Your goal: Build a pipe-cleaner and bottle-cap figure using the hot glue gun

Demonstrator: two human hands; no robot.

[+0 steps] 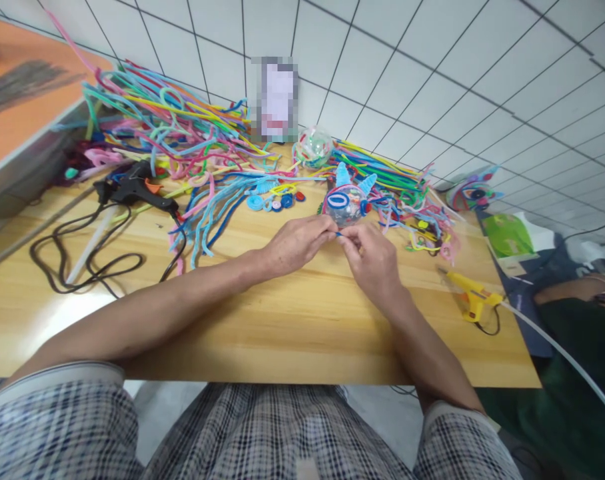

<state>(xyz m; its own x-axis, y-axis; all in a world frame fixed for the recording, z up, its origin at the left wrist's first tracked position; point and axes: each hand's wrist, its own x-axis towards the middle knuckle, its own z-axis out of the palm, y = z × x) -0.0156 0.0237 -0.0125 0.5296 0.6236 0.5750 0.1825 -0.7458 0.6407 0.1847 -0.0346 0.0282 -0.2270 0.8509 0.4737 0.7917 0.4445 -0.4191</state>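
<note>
Above the desk (282, 320), the left hand (301, 244) and right hand (375, 259) meet, their fingers pinching a small blue strip (338, 234) that is mostly hidden in the grip. Just beyond them sits a clear ball (351, 211) with two light-blue ears (342, 175). A second ball (314, 147) rests farther back. A black glue gun (137, 185) lies to the left, a yellow glue gun (475, 297) to the right, and piles of coloured fuzzy sticks (182, 123) spread along the wall (382, 73).
</note>
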